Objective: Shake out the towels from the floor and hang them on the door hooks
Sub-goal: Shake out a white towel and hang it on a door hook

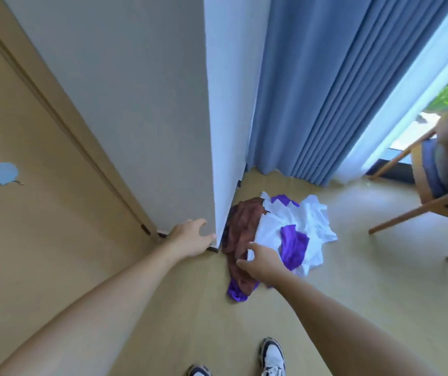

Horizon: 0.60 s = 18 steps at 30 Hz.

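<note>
Brown, white and purple towels lie heaped on the tan floor against the wall corner, with bare floor around them. The right hand hovers released above the heap; the left hand, fingers relaxed, touches the corner. A wooden chair and blue curtain stand beyond.

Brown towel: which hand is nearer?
Right. The right hand reaches over the pile, fingers spread just above the brown towel. The left hand rests on the wall corner, to the towel's left.
</note>
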Each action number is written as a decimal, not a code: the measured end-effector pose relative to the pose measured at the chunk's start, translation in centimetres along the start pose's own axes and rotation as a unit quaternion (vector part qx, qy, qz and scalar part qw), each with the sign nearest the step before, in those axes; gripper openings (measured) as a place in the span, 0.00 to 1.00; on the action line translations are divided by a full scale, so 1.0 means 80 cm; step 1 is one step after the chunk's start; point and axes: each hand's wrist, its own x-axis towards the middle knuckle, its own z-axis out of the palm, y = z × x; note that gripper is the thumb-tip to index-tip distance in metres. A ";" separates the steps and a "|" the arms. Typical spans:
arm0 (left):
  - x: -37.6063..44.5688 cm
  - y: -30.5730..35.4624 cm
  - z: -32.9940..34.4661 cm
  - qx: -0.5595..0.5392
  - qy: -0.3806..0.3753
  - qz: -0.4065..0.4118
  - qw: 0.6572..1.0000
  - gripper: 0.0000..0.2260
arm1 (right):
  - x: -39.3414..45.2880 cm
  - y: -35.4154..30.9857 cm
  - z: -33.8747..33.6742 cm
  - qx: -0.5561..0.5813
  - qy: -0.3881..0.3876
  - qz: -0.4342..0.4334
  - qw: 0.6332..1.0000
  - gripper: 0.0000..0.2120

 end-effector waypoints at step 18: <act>0.195 0.165 0.200 -0.040 -0.119 -0.024 0.992 0.25 | 0.143 0.295 -0.058 0.175 -0.070 0.173 0.967 0.25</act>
